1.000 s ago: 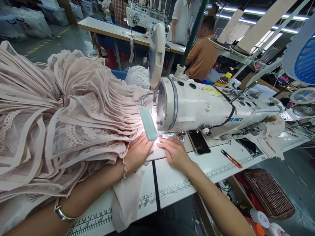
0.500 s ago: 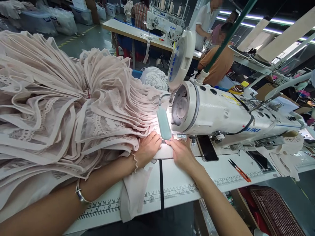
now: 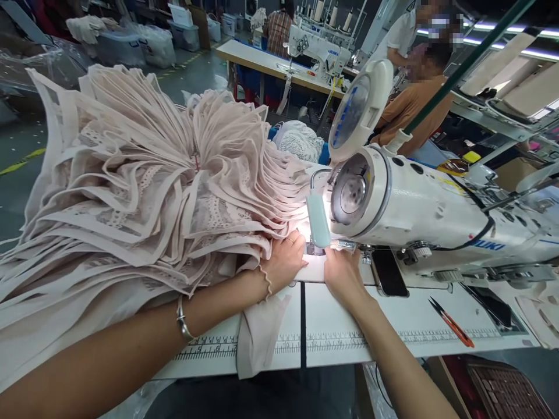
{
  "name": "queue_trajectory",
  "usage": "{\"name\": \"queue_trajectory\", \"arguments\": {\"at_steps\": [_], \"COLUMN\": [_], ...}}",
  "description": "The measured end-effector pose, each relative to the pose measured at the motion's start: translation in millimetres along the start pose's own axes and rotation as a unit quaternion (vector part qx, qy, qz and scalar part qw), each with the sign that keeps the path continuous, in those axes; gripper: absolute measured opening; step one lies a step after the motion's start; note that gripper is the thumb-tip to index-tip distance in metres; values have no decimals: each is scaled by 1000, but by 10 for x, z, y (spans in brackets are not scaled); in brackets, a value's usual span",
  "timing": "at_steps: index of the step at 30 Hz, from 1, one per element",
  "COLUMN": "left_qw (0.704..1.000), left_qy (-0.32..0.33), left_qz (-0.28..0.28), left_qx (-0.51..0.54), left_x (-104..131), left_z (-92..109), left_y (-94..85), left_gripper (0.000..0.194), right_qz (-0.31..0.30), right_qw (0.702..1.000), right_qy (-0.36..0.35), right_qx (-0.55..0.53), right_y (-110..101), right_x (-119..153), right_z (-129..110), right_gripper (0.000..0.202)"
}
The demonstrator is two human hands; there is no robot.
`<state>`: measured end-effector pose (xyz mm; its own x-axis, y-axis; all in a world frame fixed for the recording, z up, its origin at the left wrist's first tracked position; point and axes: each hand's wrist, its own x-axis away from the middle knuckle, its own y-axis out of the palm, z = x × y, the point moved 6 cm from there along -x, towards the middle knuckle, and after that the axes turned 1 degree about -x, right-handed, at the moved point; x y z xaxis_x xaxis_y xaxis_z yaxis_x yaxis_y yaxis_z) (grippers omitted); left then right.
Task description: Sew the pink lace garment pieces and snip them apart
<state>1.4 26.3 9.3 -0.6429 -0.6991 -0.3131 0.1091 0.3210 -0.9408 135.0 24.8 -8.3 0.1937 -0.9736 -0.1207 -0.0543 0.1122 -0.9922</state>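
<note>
A heap of pale pink fabric pieces with lace (image 3: 227, 203) fans out on the left of the sewing table (image 3: 332, 326). At its near right edge, my left hand (image 3: 283, 259) is closed with bent fingers, apparently on the fabric. My right hand (image 3: 345, 276) lies right of the needle area, fingers curled together and partly hidden under the head of the white sewing machine (image 3: 419, 198); what they hold cannot be made out. Between the hands, a metal plate (image 3: 313, 249) shows under a bright light. A pale green guard-like piece (image 3: 318, 221) hangs just above it.
A black phone (image 3: 390, 272) and orange thread snips (image 3: 452, 323) lie right of my right hand. One fabric strip (image 3: 259, 337) hangs over the table's front edge. Behind the machine sits a person in an orange-brown top (image 3: 419, 107). White lacy material (image 3: 299, 139) lies beyond the heap.
The view has swung left, so everything sits farther right. The gap between my hands has widened, with the right hand's fingers drawn back from the left and more curled.
</note>
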Motion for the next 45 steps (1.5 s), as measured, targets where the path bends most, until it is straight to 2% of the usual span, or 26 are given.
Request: {"name": "queue_trajectory", "arguments": {"at_steps": [3,5,9,12,14,21,26,30,36,45], "left_qw": [999,998,993,990,988,980,977,979,983,990], "left_qy": [34,19,-46,-44,-47,-66,-83,-83,-75,-38], "left_qz": [-28,-50,-67,-60,-61,-94,-118,-115,-90,-37], "left_qx": [-12,12,83,117,133,160,155,149,142,131], "left_x": [11,-22,-162,-240,-252,-231,-215,-213,-218,-236], "left_z": [50,22,-139,-220,-256,-258,-262,-253,-252,-231], "left_y": [-26,-42,-28,29,70,59,45,44,51,-12], "left_gripper": [27,30,31,22,23,22,17,16,18,16], "right_qz": [-47,-56,-37,-14,-5,63,61,34,-41,-50], "right_qw": [998,998,998,999,999,994,996,998,998,997], "right_qy": [31,38,39,-3,-33,-60,-65,-54,-28,-44], "right_qx": [8,9,20,33,43,58,19,9,23,45], "right_y": [62,62,-37,-125,-150,-145,-68,-50,-58,-39], "right_x": [-74,-100,-81,-50,-34,30,49,33,23,32], "right_z": [60,72,10,-106,-161,-126,-56,-54,-108,-151], "right_gripper": [42,40,43,43,42,55,58,57,61,58]}}
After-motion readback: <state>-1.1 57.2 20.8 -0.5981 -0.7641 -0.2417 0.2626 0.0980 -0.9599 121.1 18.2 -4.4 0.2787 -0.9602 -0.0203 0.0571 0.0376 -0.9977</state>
